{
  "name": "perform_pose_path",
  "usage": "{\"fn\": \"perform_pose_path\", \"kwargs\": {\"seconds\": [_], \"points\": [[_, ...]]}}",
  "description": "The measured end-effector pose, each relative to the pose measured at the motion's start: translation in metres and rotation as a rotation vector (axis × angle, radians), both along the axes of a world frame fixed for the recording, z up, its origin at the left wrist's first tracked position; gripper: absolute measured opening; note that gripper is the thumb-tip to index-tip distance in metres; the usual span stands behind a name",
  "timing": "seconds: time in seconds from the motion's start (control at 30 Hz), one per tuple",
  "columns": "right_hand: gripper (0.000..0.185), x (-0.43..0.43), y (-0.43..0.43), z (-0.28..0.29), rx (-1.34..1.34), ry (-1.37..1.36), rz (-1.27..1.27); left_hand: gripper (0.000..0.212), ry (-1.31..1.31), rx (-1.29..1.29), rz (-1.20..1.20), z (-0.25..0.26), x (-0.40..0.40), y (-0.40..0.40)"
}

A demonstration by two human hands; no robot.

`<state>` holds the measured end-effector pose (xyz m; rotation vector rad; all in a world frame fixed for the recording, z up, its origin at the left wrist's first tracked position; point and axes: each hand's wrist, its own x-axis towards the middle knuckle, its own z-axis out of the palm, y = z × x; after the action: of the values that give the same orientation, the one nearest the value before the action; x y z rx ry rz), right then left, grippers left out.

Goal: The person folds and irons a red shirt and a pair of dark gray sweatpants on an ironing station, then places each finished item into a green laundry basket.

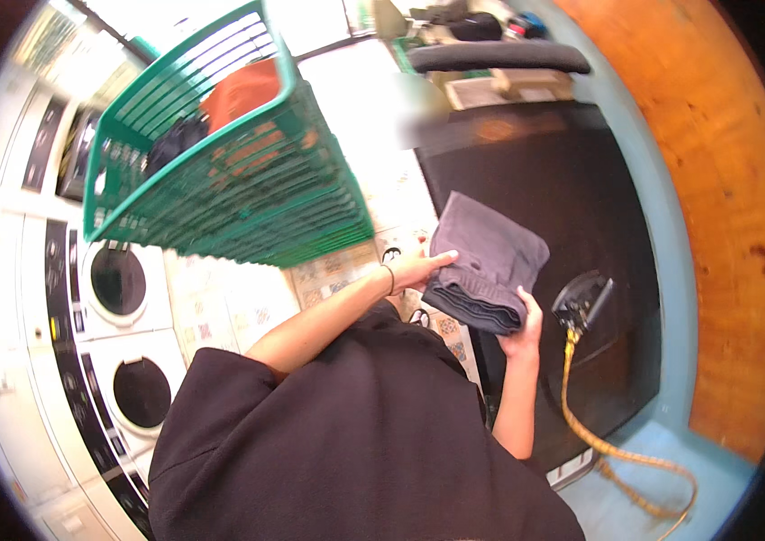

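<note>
Between my two hands is a folded dark grey garment [487,253] with a gathered, elastic-looking waistband turned towards me. My left hand [419,267] grips its left side, the thumb lying on top of the cloth. On the right side, my right hand [524,324] holds the lower corner near the waistband; some of its fingers are hidden beneath the fabric. The bundle is held up in front of my body, over the left edge of a dark ironing table [524,169]. Right of the garment, a clothes iron [578,301] rests on that table.
A yellow-wrapped cord [582,426] trails from the iron. Tall stacked green plastic baskets [233,182] stand at left, with an orange cloth [240,95] and dark cloth in the top one. Front-loading machines [118,280] line the left wall. An orange wooden panel [727,203] borders the right.
</note>
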<state>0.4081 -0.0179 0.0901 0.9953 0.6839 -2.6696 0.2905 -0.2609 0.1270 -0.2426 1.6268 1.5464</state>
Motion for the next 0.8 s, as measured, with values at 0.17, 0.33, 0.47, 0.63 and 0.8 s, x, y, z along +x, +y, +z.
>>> {"fn": "perform_pose_path", "kwargs": {"seconds": [0.17, 0.33, 0.47, 0.63, 0.8], "points": [[0.034, -0.029, -0.041, 0.092, 0.271, 0.143, 0.163, 0.056, 0.165, 0.137, 0.035, 0.060, 0.017, -0.078], [0.030, -0.074, -0.115, 0.252, 0.309, 0.343, 0.332, 0.036, 0.351, 0.219, 0.174, 0.220, 0.020, -0.165], [0.034, -0.122, -0.174, 0.350, 0.370, 0.741, 0.308, 0.039, 0.659, 0.214, 0.429, 0.323, -0.007, -0.233], [0.040, -0.266, -0.252, 0.406, 0.137, 1.200, 0.699, 0.048, 1.112, 0.135, 0.477, 0.399, -0.077, -0.417], [0.033, -0.369, -0.395, 0.411, 0.228, 1.024, 0.598, 0.041, 1.030, 0.064, 0.547, 0.391, -0.176, -0.413]]}}
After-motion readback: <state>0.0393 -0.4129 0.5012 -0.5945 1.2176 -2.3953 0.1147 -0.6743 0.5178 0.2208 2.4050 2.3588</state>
